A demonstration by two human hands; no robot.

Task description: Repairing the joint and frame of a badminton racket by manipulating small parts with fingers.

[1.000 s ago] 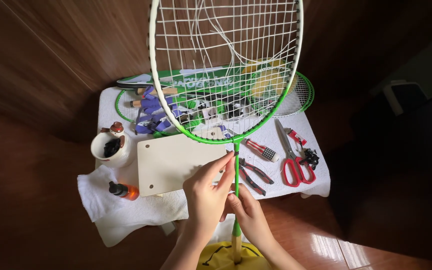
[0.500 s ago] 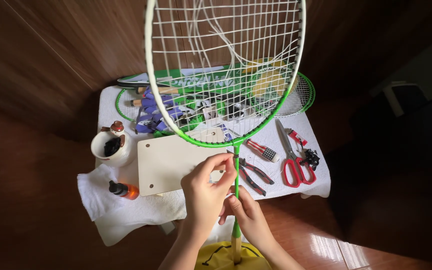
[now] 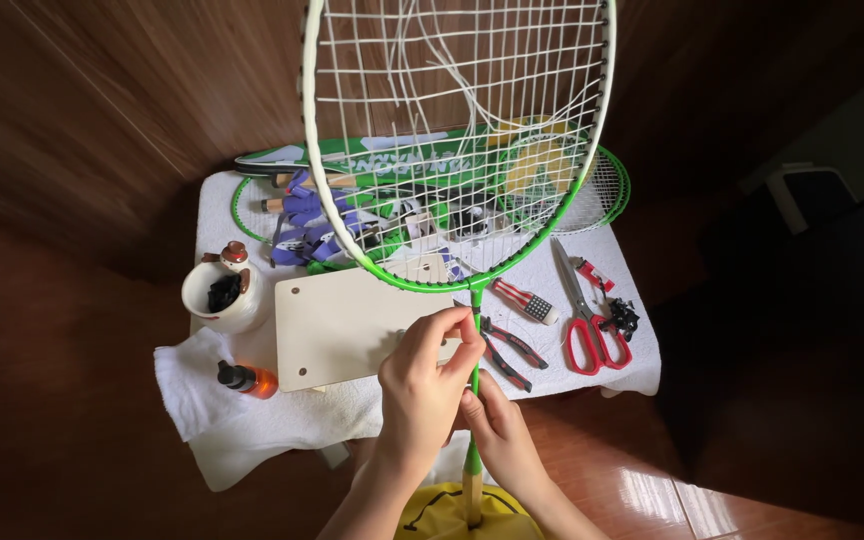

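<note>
Racket point(image 3: 457, 150) head cut off by top edge. Its strings screen clutter at table point(image 3: 632, 360) rear edge, items unreadable. Cup point(image 3: 220, 296) contents too dark. Right hand point(image 3: 500, 430) partly behind left hand point(image 3: 422, 385).

A long green and white racket cover point(image 3: 392, 158) with printed lettering lay along the far edge of the table point(image 3: 642, 345), partly hidden behind the strings of the raised racket. Just in front of it, toward the far left corner, sat purple and white packets point(image 3: 304, 228) lying loosely together; their exact kind could not be told. Near the left edge a small orange bottle point(image 3: 246, 379) with a black cap lay on its side; any label on it was too small to make out.
</note>
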